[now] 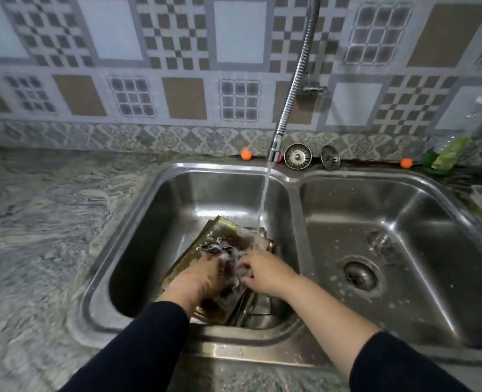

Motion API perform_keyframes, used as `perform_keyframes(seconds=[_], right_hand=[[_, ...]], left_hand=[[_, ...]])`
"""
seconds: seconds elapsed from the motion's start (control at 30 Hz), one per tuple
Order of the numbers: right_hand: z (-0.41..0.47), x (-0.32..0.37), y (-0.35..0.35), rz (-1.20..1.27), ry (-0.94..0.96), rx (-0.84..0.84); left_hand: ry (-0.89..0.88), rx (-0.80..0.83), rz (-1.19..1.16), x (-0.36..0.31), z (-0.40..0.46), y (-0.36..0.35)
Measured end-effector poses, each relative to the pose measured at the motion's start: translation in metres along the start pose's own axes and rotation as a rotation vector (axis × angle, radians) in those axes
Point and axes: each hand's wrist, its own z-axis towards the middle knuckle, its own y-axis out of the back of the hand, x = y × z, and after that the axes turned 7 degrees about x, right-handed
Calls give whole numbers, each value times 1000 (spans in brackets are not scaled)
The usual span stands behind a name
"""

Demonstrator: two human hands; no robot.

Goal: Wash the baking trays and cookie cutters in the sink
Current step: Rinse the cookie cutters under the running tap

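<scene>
Both hands, left and right, curl loosely over soapy cutters on a tray tilted in the left sink; exact grip unclear. Scrubbing seems underway; next, likely rinsing under the stream.

Both arms extended forward and down, dark sleeves pushed up. Left hand palm-down, fingers curled — right hand beside it, fingers bent, nearly touching.

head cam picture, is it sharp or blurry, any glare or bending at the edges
Head view: soft all over, most smeared on the left countertop; wide-angle bending curves the sink rim and tile lines; mild glare on the steel basin walls; suds blur the baking trays under both hands.
</scene>
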Motion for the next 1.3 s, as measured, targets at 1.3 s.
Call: perform_keyframes(seconds=[1.3], right_hand=[[-3,-18,9,1184,-283,-373]], left_hand=[[-123,39,-1357,-67,13,9]])
